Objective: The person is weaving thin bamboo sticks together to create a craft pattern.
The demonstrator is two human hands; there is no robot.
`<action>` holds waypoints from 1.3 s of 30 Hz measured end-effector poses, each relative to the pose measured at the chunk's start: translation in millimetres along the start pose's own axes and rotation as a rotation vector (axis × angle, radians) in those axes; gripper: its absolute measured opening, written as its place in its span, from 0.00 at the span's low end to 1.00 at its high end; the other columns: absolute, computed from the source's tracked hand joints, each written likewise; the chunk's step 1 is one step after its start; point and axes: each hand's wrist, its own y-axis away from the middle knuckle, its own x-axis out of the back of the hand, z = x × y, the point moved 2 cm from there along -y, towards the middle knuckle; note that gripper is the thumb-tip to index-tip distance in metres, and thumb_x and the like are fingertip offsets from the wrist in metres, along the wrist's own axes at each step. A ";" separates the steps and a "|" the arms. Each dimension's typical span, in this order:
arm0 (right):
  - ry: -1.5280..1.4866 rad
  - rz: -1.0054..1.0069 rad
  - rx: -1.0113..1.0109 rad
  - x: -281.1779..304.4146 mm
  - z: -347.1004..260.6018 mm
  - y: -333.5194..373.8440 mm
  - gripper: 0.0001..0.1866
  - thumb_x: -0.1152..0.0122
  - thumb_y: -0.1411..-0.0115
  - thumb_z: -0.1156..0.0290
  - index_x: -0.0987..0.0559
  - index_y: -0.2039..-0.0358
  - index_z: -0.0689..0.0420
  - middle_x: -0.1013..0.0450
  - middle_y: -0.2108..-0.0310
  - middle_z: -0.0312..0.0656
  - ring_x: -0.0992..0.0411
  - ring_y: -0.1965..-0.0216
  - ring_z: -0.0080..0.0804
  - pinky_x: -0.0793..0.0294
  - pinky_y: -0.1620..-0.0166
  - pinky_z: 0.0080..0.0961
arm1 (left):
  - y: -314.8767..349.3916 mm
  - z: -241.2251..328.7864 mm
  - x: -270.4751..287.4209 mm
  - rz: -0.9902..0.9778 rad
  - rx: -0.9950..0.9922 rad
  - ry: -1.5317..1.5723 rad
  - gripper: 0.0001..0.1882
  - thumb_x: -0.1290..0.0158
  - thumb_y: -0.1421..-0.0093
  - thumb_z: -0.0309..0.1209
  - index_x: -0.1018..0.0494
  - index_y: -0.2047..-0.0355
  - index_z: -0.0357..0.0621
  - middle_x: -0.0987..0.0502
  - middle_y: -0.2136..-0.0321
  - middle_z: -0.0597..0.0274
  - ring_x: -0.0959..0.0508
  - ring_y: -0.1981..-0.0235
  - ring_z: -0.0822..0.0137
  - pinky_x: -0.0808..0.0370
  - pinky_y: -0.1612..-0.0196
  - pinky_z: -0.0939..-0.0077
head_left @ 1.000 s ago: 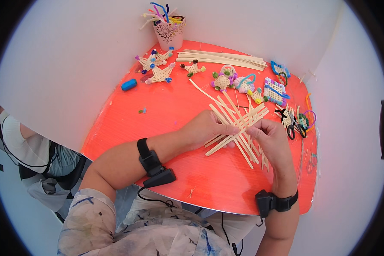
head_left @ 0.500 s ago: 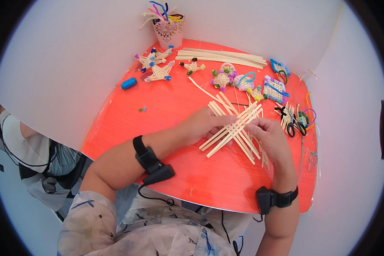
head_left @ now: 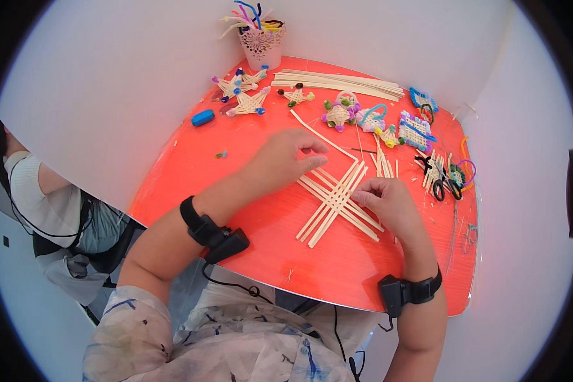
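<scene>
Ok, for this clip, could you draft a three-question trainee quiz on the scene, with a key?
1. True or false: the black-handled scissors lie to the right of the woven strip lattice.
2. What does the pink openwork pot hold? A) paintbrushes; B) pipe cleaners; C) felt-tip pens.
3. Which hand has its fingertips at the lattice's right side?

Key: 1. True. 2. B. 3. The right hand.

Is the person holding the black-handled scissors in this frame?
No, the scissors lie toward the right side of the red table, apart from both the left hand and the right hand.
</scene>
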 end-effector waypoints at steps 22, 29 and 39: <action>0.008 0.033 0.089 -5.1 3.1 -2.5 0.04 0.34 0.45 0.78 0.20 0.69 0.63 0.24 0.77 0.36 0.29 0.75 0.18 0.28 0.70 0.20 | 8.7 -5.4 -18.3 -0.214 -0.162 0.119 0.13 0.33 0.52 0.28 0.19 0.65 0.42 0.25 0.68 0.62 0.22 0.67 0.67 0.23 0.66 0.75; -0.025 0.005 0.070 -5.0 4.1 -3.2 0.03 0.35 0.45 0.79 0.20 0.70 0.64 0.23 0.77 0.37 0.29 0.75 0.18 0.28 0.69 0.20 | 7.5 -12.7 -24.4 -0.269 -0.173 0.128 0.14 0.35 0.50 0.25 0.19 0.60 0.43 0.26 0.67 0.60 0.21 0.66 0.67 0.20 0.62 0.77; 0.038 -0.001 0.042 -3.2 0.6 -2.4 0.04 0.35 0.45 0.80 0.19 0.69 0.66 0.23 0.77 0.39 0.29 0.75 0.19 0.28 0.69 0.21 | 8.5 -13.4 -26.7 -0.291 -0.143 0.121 0.12 0.36 0.49 0.24 0.19 0.62 0.40 0.26 0.65 0.60 0.20 0.65 0.68 0.19 0.61 0.77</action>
